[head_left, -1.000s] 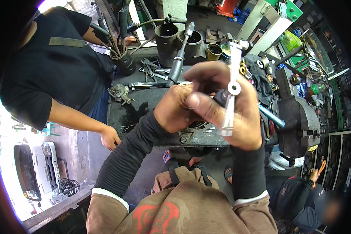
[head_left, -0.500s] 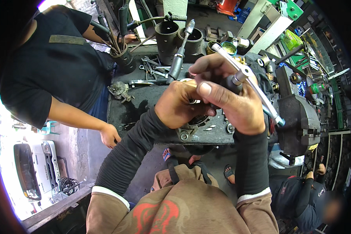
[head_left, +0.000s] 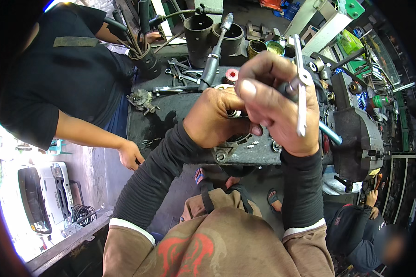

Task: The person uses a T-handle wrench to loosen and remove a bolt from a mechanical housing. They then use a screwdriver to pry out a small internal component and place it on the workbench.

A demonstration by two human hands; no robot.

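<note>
My right hand [head_left: 275,106] is closed around a T-handle wrench [head_left: 302,77], a silver crossbar with a round hub and a dark shank running into my fingers. The bar stands nearly upright in view, above the bench. My left hand [head_left: 217,113] is curled closed just left of it, over a round metal part [head_left: 234,113] whose shiny ringed edge shows between thumb and fingers. Below my fingers a metal housing [head_left: 221,156] with a bolt-hole ear and a toothed rim rests on the bench. My hands hide most of these parts.
A dark workbench [head_left: 171,111] carries several spanners [head_left: 175,74], a small metal casting [head_left: 143,100], a red-rimmed ring [head_left: 231,74] and tall dark cylinders [head_left: 198,39]. A bench vise [head_left: 358,143] stands right. One person [head_left: 69,83] is at the left, another [head_left: 356,231] lower right.
My right hand has shifted slightly right, and the T-handle wrench has turned from a slant to nearly upright. My left hand stays almost in place.
</note>
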